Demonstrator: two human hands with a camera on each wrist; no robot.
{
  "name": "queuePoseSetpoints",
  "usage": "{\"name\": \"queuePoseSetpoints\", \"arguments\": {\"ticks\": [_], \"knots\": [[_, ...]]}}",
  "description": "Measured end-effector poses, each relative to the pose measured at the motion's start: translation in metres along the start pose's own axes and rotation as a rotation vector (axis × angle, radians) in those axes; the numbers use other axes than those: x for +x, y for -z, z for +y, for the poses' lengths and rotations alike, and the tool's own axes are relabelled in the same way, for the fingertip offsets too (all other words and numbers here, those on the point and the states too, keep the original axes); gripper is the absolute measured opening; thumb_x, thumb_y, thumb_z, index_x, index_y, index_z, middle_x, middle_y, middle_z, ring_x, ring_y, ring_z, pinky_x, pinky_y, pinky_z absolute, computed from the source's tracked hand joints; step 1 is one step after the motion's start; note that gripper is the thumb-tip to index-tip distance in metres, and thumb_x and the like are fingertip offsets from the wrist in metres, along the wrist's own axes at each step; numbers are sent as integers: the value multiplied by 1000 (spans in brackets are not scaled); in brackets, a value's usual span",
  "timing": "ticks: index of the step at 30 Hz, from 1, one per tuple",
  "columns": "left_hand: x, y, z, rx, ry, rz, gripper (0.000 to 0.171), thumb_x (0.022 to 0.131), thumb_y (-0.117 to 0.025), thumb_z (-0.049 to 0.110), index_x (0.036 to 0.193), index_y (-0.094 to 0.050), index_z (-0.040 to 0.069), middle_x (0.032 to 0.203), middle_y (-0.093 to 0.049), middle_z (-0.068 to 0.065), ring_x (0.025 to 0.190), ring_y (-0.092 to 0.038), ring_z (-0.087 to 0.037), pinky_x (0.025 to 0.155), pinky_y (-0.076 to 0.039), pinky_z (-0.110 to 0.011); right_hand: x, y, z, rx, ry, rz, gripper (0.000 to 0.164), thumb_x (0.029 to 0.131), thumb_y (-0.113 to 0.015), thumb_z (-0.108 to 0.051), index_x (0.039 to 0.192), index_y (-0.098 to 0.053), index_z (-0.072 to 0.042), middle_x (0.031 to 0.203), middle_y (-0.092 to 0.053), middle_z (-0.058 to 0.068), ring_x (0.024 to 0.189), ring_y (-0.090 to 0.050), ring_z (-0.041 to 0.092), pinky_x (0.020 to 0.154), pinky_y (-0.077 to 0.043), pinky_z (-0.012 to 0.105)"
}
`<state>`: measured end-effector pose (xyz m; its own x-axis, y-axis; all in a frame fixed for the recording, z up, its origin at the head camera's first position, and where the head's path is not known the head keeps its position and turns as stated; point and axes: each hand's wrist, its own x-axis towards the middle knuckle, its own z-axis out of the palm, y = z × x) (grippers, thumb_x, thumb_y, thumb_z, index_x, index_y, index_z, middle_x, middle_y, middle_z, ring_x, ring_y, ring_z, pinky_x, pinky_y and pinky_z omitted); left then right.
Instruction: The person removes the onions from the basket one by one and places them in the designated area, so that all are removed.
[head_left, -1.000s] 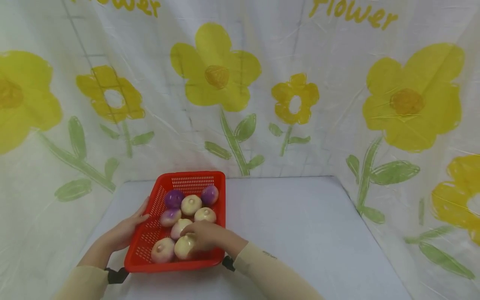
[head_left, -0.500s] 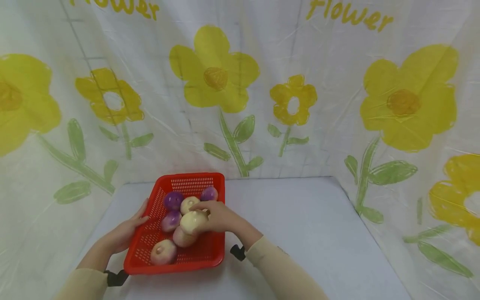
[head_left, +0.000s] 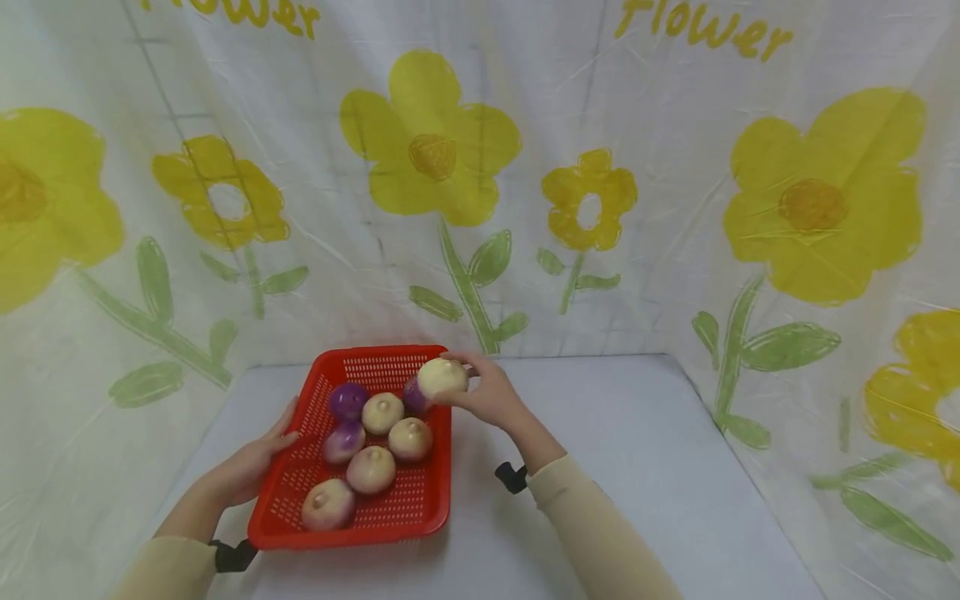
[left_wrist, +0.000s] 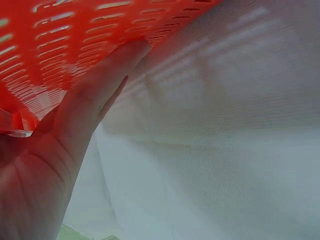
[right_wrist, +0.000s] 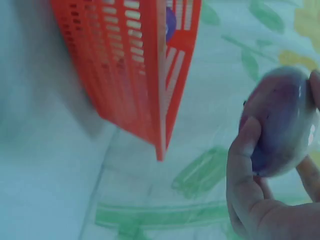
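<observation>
In the head view, a red plastic basket [head_left: 350,537] holds several purple-and-cream turnips [head_left: 372,470]. My left hand [head_left: 251,462] lies along its left side, with the thumb at the rim. From the left wrist, the straight fingers [left_wrist: 107,75] of that hand rest against the slotted outer wall. My right hand [head_left: 495,396] grips another turnip [head_left: 441,381] over the basket's back right rim, cream end facing the head camera. Thumb and fingers curl round it, and its purple side [right_wrist: 280,115] shows in the right wrist view. Behind it, a purple turnip is partly hidden.
The basket stands on a white table [head_left: 600,450], whose surface extends to the right of it. A white curtain [head_left: 660,292] printed with yellow flowers hangs behind the table's back edge. Black wrist mounts [head_left: 512,477] sit on both wrists.
My right hand has lifted a turnip from the basket's front and carried it back and right to the rim. One turnip beneath has shifted slightly. The left hand stays in place.
</observation>
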<state>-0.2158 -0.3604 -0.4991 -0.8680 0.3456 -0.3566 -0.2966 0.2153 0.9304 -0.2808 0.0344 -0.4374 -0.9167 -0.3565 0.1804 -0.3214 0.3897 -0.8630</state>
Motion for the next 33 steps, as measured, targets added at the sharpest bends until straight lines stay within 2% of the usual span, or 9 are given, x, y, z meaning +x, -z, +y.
{"name": "queuePoseSetpoints", "arguments": {"ticks": [4, 8, 13, 17, 21, 25, 33], "knots": [[-1, 1, 1, 3, 8, 12, 62, 105, -27, 34, 142, 19, 51, 158, 22, -8, 137, -29, -45, 96, -49, -50, 3, 12, 10, 12, -52, 114, 63, 70, -80, -47, 127, -57, -34, 127, -55, -6, 109, -52, 21, 74, -50, 35], [-2, 2, 1, -2, 20, 28, 61, 104, -27, 34, 142, 18, 53, 158, 22, -7, 138, -28, -44, 96, -49, -50, 6, 15, 24, 25, -114, 202, 63, 70, -81, -44, 128, -57, -33, 129, -52, -2, 108, -52, 23, 73, -51, 34], [-1, 1, 1, -6, 24, 37, 61, 105, -26, 34, 142, 18, 52, 158, 23, -7, 139, -25, -45, 96, -49, -50, 11, 12, 51, 35, -180, 259, 63, 71, -82, -36, 128, -58, -26, 127, -54, 0, 104, -52, 25, 71, -50, 33], [-1, 1, 0, -21, 24, 32, 61, 105, -26, 33, 142, 17, 54, 158, 22, -7, 139, -26, -45, 96, -49, -50, 14, 9, 72, -7, -197, 269, 61, 73, -81, -29, 128, -58, -19, 127, -55, 8, 101, -54, 27, 74, -50, 35], [0, 1, -2, -37, 28, 26, 60, 105, -27, 34, 141, 16, 56, 158, 22, -5, 139, -25, -44, 97, -48, -50, 15, 5, 88, -55, -208, 276, 61, 72, -82, -29, 127, -59, -16, 126, -57, 13, 108, -54, 29, 87, -48, 43], [0, 0, -1, -36, 26, 28, 61, 105, -27, 33, 141, 16, 55, 158, 23, -4, 141, -21, -45, 98, -47, -49, 14, 3, 97, -58, -239, 270, 61, 70, -83, -29, 124, -61, -14, 124, -59, 16, 115, -52, 33, 97, -43, 49], [0, -2, 1, -32, 27, 39, 61, 105, -27, 32, 143, 16, 53, 158, 23, -5, 140, -22, -44, 98, -47, -49, 18, -8, 122, -29, -322, 239, 61, 70, -84, -31, 124, -61, -17, 127, -58, 15, 114, -53, 31, 98, -44, 47]]}}
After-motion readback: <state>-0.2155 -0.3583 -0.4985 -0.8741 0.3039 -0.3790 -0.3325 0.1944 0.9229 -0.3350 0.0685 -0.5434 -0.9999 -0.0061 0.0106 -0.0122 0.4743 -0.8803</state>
